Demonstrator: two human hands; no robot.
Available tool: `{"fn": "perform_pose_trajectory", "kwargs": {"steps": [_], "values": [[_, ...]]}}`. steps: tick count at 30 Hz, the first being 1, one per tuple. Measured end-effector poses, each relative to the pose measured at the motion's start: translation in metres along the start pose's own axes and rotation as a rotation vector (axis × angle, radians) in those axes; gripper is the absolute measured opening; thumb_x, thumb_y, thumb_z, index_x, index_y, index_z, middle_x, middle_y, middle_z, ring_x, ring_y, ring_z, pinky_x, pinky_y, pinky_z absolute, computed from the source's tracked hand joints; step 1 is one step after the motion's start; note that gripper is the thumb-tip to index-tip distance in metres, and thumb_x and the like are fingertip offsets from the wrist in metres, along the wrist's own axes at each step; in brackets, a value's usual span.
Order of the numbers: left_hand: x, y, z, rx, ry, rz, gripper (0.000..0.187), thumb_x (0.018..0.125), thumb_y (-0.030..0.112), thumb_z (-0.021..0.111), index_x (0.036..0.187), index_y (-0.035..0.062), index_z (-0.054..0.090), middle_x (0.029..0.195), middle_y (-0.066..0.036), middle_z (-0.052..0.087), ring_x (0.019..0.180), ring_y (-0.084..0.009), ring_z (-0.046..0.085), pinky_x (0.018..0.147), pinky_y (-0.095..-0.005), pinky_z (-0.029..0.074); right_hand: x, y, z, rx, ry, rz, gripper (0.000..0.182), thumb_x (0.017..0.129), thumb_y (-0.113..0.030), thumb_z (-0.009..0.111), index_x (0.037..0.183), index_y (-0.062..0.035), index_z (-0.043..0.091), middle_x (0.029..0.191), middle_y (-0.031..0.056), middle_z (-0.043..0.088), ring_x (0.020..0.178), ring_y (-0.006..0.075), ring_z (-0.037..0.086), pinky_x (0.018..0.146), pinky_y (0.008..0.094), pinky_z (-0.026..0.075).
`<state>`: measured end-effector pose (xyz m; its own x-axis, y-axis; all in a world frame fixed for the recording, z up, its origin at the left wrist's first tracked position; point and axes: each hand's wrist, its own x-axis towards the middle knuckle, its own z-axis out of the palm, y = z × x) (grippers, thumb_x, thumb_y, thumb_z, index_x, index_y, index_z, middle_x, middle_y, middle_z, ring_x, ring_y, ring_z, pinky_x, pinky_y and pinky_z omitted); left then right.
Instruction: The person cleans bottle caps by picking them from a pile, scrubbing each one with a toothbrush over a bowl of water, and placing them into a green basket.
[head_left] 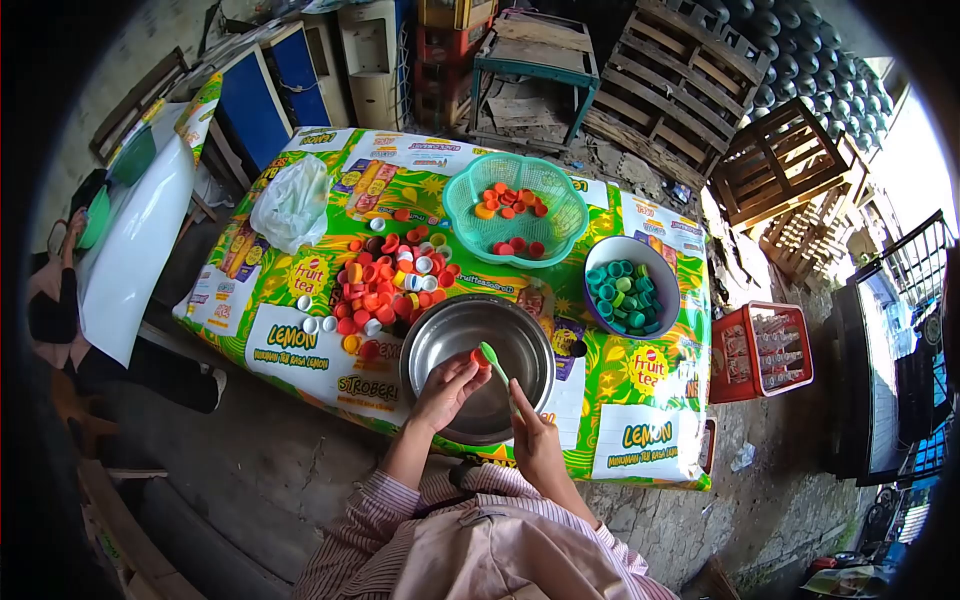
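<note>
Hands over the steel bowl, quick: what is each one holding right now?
Left hand: closed on a small orange plastic bottle cap.
Right hand: closed on a green-headed toothbrush.

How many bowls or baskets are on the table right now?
3: steel bowl under the hands, teal basket behind it, white bowl of green caps on the right.

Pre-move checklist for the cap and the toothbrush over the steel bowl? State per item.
1. Left hand grips the orange cap: ok, pinched at the fingertips.
2. Right hand holds the green toothbrush: ok, its head is at the cap.
3. Work sits over the steel bowl: ok, both hands are above it.
4. Bowl has liquid in it: cannot tell.
5. Sorted containers in place: ok, the green basket holds orange and red caps, the white bowl holds green ones.
6. Loose cap pile nearby: ok, left of the steel bowl.
</note>
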<state>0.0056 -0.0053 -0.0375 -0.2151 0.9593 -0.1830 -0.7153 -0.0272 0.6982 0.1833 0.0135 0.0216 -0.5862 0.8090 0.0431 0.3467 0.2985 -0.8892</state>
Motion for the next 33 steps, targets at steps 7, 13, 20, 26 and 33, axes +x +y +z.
{"fn": "perform_pose_trajectory", "kwargs": {"steps": [7,13,20,26,33], "values": [[-0.001,0.004,-0.001,0.081,0.064,-0.024,0.024,0.092,0.018,0.05,0.111,0.0033,0.055,0.101,-0.007,0.06,0.095,-0.0156,0.058,0.087,-0.0299,0.048,0.002,0.013,0.004,-0.138,0.049,-0.049,0.053,0.086,-0.003,0.049,0.135,-0.0175,0.038,0.077,0.0195,0.059,0.062,0.0325,0.06,0.056,0.041,0.046],[-0.001,0.007,-0.001,0.0,0.081,-0.044,0.027,0.093,0.019,0.05,0.114,0.0036,0.054,0.107,-0.007,0.059,0.099,-0.0142,0.057,0.089,-0.0286,0.047,0.002,0.009,0.006,-0.109,-0.012,-0.028,0.052,0.086,-0.003,0.048,0.135,-0.0191,0.039,0.078,0.0206,0.059,0.063,0.0352,0.06,0.058,0.0413,0.046],[-0.002,0.01,0.005,-0.025,0.105,-0.037,0.026,0.093,0.019,0.049,0.112,0.003,0.055,0.103,-0.008,0.06,0.095,-0.0154,0.059,0.089,-0.0294,0.048,0.003,0.014,0.01,-0.079,0.085,-0.107,0.052,0.086,-0.003,0.049,0.135,-0.019,0.039,0.073,0.0203,0.056,0.06,0.0354,0.058,0.056,0.0431,0.045],[-0.003,0.011,0.005,-0.019,0.101,-0.04,0.027,0.093,0.019,0.048,0.115,0.0032,0.054,0.109,-0.007,0.058,0.1,-0.0145,0.057,0.091,-0.029,0.047,0.0,0.008,0.005,-0.083,0.032,-0.063,0.051,0.087,-0.002,0.048,0.134,-0.0197,0.04,0.077,0.0207,0.059,0.064,0.0351,0.06,0.058,0.0421,0.046],[0.0,0.005,0.004,-0.026,0.075,-0.007,0.026,0.093,0.017,0.05,0.113,0.0013,0.054,0.105,-0.006,0.059,0.096,-0.0142,0.058,0.089,-0.0283,0.048,0.002,0.007,0.005,-0.079,-0.011,-0.068,0.052,0.087,-0.002,0.047,0.135,-0.0195,0.038,0.079,0.0208,0.059,0.064,0.0349,0.06,0.057,0.0407,0.046]]}}
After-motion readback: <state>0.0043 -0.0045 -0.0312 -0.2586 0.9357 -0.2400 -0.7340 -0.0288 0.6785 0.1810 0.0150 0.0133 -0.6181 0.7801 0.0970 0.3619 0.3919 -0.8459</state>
